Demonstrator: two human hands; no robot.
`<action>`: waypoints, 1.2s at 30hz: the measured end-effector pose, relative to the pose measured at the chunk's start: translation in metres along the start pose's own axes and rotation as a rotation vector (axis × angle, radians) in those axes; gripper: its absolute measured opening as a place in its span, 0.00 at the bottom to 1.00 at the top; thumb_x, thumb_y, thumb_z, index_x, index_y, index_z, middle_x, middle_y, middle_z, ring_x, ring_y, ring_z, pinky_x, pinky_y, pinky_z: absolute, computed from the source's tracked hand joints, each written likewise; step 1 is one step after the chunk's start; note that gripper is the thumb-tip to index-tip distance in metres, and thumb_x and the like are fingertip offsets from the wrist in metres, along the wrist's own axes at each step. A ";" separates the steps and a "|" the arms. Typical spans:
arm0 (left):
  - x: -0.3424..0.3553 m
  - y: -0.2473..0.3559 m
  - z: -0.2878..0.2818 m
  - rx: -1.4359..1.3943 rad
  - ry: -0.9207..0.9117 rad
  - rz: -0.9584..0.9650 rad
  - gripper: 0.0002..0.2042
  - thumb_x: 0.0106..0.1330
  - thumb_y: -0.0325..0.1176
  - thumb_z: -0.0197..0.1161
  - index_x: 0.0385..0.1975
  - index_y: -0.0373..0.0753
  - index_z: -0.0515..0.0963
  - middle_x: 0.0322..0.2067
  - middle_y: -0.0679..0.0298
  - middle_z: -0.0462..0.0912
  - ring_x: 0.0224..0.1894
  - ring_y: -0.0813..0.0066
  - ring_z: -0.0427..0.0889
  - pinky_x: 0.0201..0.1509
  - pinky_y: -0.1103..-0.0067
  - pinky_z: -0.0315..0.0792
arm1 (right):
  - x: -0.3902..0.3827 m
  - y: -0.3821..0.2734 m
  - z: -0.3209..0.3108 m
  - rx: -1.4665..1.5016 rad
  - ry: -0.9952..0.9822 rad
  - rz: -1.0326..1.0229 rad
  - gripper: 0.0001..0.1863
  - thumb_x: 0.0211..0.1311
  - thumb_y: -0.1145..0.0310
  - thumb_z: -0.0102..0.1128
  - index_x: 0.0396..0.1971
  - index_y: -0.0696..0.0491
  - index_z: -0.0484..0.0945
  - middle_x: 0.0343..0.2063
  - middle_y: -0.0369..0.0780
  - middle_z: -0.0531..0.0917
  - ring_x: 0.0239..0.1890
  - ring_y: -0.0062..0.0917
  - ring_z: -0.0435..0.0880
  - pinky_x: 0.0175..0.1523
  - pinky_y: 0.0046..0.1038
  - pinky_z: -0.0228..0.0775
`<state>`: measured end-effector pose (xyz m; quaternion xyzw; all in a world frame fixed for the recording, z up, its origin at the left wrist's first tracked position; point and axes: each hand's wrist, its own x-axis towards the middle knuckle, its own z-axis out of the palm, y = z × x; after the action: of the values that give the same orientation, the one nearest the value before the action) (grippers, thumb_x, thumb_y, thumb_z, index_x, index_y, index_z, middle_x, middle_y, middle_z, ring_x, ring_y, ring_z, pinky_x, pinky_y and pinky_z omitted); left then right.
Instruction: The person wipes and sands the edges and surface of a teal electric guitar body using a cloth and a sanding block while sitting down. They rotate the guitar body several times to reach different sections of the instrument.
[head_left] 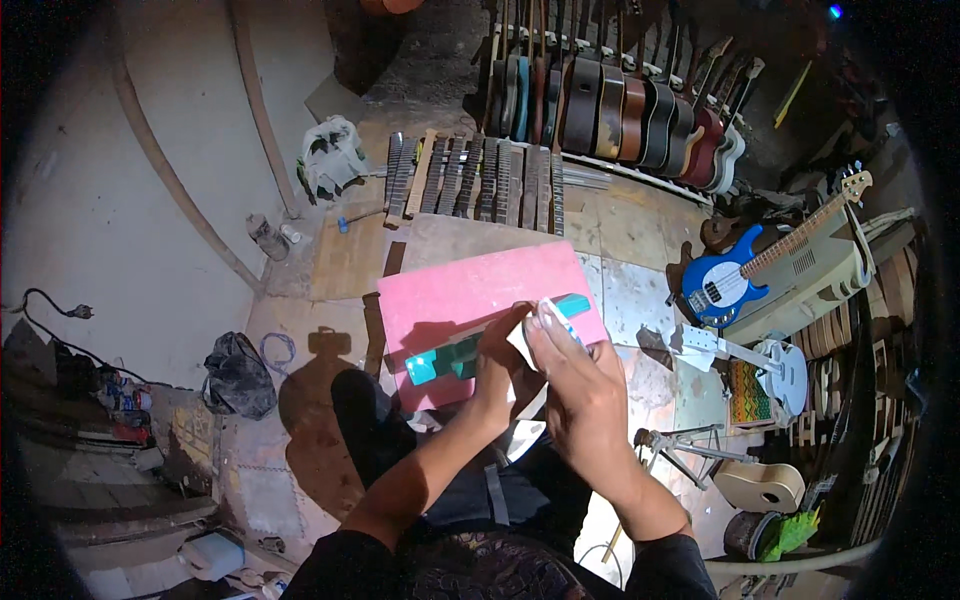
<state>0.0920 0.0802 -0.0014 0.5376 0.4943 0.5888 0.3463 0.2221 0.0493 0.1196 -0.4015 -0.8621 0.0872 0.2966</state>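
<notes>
My left hand and my right hand are closed close together on a pale piece with a white edge and a bit of blue; what it is, I cannot make out, and my fingers hide much of it. Beneath my hands, a teal, translucent long object lies across a pink rectangular board, partly hidden by my hands. A white piece with a dark spot shows below my hands, over my dark-clothed legs.
Several fretted necks lie ahead, before a rack of guitars. At right are a blue bass, a white guitar, a metal stand and a pale guitar body. A black bag and a wall are left.
</notes>
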 end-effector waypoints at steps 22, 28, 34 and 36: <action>-0.012 -0.010 -0.012 0.003 0.140 0.040 0.18 0.62 0.30 0.73 0.50 0.35 0.76 0.37 0.49 0.86 0.39 0.46 0.89 0.40 0.62 0.80 | -0.013 -0.023 0.004 0.109 -0.080 0.008 0.37 0.52 0.85 0.60 0.67 0.54 0.77 0.63 0.49 0.83 0.36 0.43 0.78 0.44 0.39 0.71; -0.016 0.016 -0.027 0.251 0.069 0.125 0.19 0.69 0.30 0.69 0.54 0.36 0.70 0.39 0.54 0.86 0.41 0.66 0.87 0.43 0.70 0.81 | -0.003 -0.005 0.018 0.209 -0.019 0.063 0.38 0.49 0.87 0.60 0.66 0.56 0.79 0.64 0.51 0.81 0.33 0.45 0.78 0.45 0.38 0.71; -0.022 0.003 -0.026 0.295 0.105 0.166 0.16 0.74 0.30 0.65 0.55 0.38 0.68 0.39 0.56 0.85 0.40 0.69 0.87 0.42 0.70 0.80 | -0.003 0.004 0.027 0.225 -0.016 0.100 0.36 0.50 0.87 0.60 0.66 0.56 0.79 0.64 0.52 0.80 0.36 0.45 0.81 0.44 0.37 0.70; -0.022 0.004 -0.026 0.249 0.100 0.146 0.17 0.74 0.32 0.65 0.56 0.37 0.67 0.38 0.56 0.85 0.41 0.71 0.86 0.44 0.70 0.80 | -0.005 0.000 0.022 0.217 -0.027 0.083 0.36 0.51 0.86 0.60 0.65 0.56 0.79 0.64 0.52 0.80 0.37 0.44 0.82 0.44 0.36 0.69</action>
<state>0.0715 0.0527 -0.0028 0.5808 0.5397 0.5727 0.2084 0.2114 0.0474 0.0998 -0.4012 -0.8340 0.1978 0.3230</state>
